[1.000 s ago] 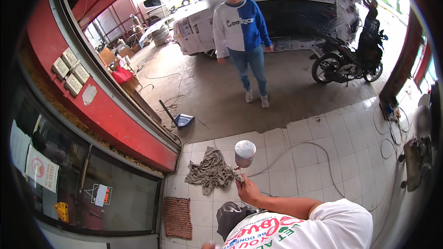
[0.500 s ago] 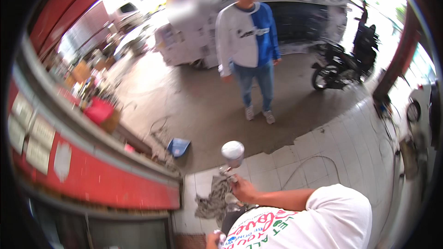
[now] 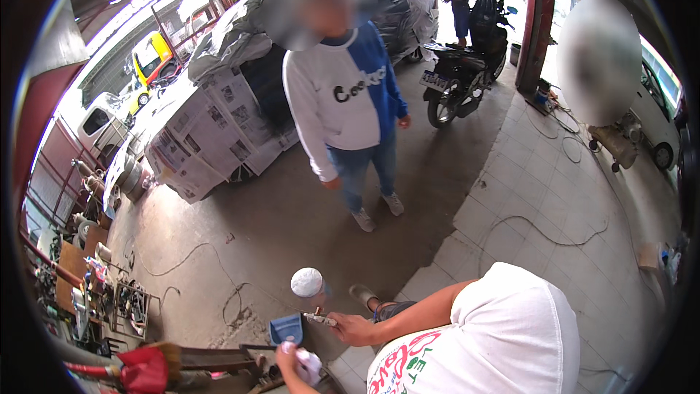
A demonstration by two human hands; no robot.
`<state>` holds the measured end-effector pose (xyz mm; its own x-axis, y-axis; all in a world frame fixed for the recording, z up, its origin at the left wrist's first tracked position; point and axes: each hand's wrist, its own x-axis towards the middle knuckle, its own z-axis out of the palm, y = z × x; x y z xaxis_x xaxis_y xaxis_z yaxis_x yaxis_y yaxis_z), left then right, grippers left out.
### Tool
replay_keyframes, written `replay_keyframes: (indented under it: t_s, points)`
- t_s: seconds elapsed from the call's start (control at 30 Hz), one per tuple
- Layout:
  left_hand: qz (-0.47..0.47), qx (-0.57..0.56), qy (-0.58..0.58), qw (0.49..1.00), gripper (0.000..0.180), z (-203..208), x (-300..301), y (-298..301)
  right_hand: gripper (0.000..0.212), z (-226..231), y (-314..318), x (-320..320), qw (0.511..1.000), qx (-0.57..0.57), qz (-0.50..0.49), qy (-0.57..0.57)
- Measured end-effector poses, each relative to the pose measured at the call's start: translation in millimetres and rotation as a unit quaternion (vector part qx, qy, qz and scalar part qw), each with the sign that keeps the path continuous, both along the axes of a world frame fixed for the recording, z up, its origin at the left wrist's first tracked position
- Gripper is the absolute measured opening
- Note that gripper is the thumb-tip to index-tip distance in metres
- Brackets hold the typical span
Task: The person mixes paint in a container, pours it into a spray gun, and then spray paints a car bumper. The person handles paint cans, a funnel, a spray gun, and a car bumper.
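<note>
My right hand (image 3: 356, 329), on a stretched arm, is closed round a spray gun (image 3: 319, 319). A cup with a white lid (image 3: 306, 282) stands on top of the gun, slightly tilted. To its left and nearer the lower edge, my left hand (image 3: 287, 360) grips a white cloth (image 3: 310, 367), which bulges out past the fingers. The hands are apart. Beyond the cloth a blue dustpan (image 3: 285, 330) lies on the floor.
A person in a white and blue sweater (image 3: 339, 95) stands ahead. Behind are a car covered with newspaper (image 3: 211, 128) and a parked motorcycle (image 3: 467, 76). A hose (image 3: 518, 219) crosses the tiles on the right. Tools and boxes (image 3: 80, 277) crowd the left; a red dustpan (image 3: 144, 371) is near.
My view has swung, and I stand nearer the person ahead. The spray gun now appears further left and lower. My left hand has come forward with the cloth. The grey rag has left view.
</note>
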<state>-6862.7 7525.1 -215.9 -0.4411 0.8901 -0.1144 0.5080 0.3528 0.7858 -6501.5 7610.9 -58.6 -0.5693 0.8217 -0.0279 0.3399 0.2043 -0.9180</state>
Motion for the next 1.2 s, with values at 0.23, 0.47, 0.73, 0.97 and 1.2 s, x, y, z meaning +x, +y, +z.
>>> replay_keyframes:
  t_s: [0.23, 0.47, 0.73, 0.97, 1.2]
  points:
    - [0.135, -0.318, -0.206, 0.916, 0.013, -46, 31, 42, 0.036, 14, 221, -150, 0.999, 0.033, 0.016, -0.005]
    - [0.294, -0.280, -0.289, 0.867, 0.014, -47, -107, 111, 0.029, -16, 360, -306, 0.999, 0.005, -0.024, -0.023]
    - [0.284, -0.260, -0.310, 0.869, 0.014, -69, -362, 274, 0.031, -41, 528, -530, 0.999, 0.013, 0.029, -0.042]
    - [0.153, -0.381, -0.332, 0.849, 0.015, -49, -544, 397, 0.034, 12, 630, -730, 0.999, -0.018, 0.023, -0.046]
    - [0.115, -0.595, -0.485, 0.630, 0.013, -60, -794, 510, 0.031, 17, 719, -925, 0.999, -0.025, 0.032, -0.021]
